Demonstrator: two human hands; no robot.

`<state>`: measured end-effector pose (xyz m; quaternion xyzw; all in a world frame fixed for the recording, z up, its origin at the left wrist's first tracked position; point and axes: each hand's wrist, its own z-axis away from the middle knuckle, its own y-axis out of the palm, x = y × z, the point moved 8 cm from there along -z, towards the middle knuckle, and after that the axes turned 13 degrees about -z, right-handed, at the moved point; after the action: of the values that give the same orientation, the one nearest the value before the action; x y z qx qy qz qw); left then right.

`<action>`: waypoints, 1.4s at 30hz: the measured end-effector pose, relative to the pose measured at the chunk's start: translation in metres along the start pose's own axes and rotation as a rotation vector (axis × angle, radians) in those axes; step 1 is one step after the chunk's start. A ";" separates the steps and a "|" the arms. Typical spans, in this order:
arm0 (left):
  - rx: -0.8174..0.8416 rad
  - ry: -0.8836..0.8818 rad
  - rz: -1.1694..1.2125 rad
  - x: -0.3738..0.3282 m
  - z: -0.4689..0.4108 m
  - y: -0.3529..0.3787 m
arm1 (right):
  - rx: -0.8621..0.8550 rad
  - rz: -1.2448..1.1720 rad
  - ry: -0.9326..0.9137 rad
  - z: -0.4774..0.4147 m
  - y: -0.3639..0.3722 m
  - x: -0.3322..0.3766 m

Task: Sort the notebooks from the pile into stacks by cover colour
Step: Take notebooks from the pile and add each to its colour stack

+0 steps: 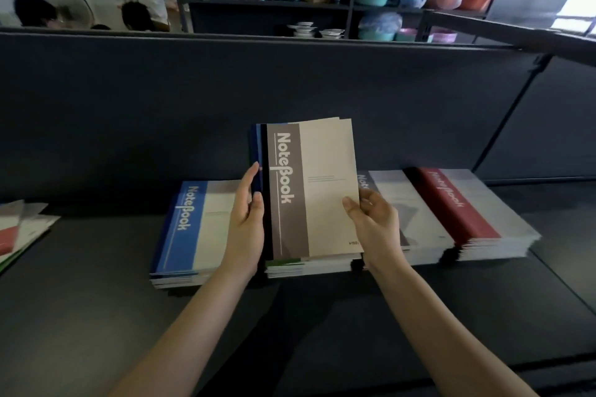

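Both hands lift a bundle over the tabletop's middle. The left hand's fingers clamp its spine edge, and the right hand pinches the near right corner. The grey notebook on top points lengthwise away, band left, above the green stack, between the blue stack and the grey stack.
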<state>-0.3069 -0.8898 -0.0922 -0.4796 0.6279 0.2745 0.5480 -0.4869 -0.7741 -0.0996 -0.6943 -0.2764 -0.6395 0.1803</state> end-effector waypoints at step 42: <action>-0.358 -0.084 -0.007 0.013 0.032 -0.059 | 0.260 0.142 -0.011 -0.009 0.036 0.001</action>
<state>-0.2393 -0.8890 -0.1022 -0.5597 0.5439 0.4000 0.4806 -0.4715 -0.8077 -0.0939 -0.6865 -0.3083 -0.5800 0.3119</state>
